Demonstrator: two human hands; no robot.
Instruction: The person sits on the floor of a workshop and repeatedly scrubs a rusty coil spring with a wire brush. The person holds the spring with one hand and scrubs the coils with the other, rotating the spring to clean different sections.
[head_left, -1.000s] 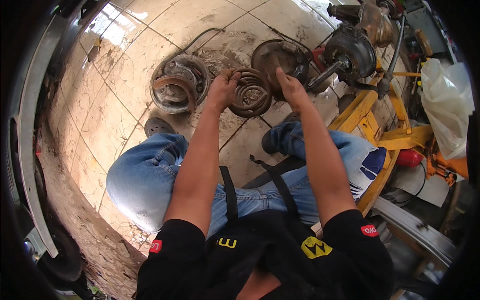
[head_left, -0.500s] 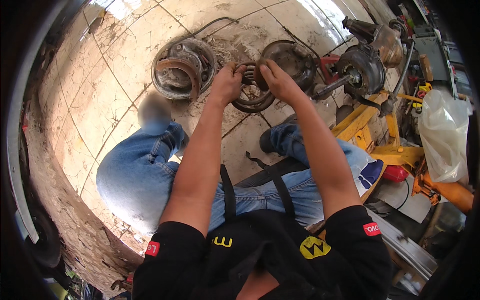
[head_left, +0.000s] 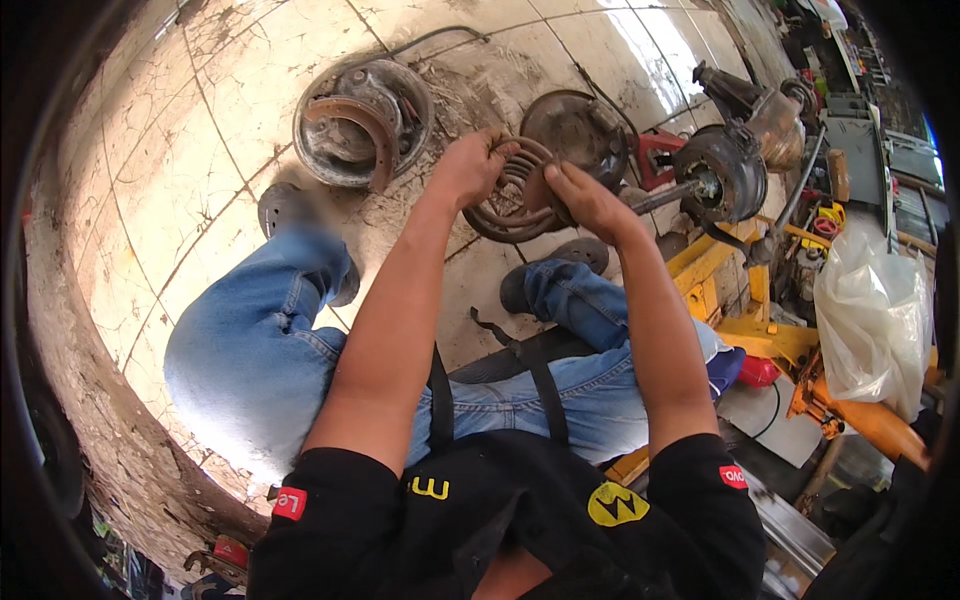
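Out in front of me, both hands hold a rust-brown coil spring (head_left: 520, 160) tilted above the tiled floor. My left hand (head_left: 472, 170) has its fingers closed on the spring's left side. Across from it, my right hand (head_left: 592, 203) grips the right side, thumb on top. A flat brown piece (head_left: 537, 190) shows beside the right thumb; I cannot make out whether it belongs to the spring. Just beyond lies a dark round backing plate (head_left: 575, 130). Left of the hands, a round brake assembly (head_left: 335, 165) rests on the floor with a curved brake shoe (head_left: 375, 125) on it.
An axle housing with a round hub (head_left: 720, 175) stands at the right, near a yellow metal stand (head_left: 775, 337) and a red object (head_left: 655, 158). A clear plastic bag (head_left: 870, 320) hangs beside them. A dark hose (head_left: 435, 40) lies at the back.
The spring has turned so that its coils face me more, and my hands have shifted slightly lower in view with it. Both hands keep their hold. My view has shifted a little.
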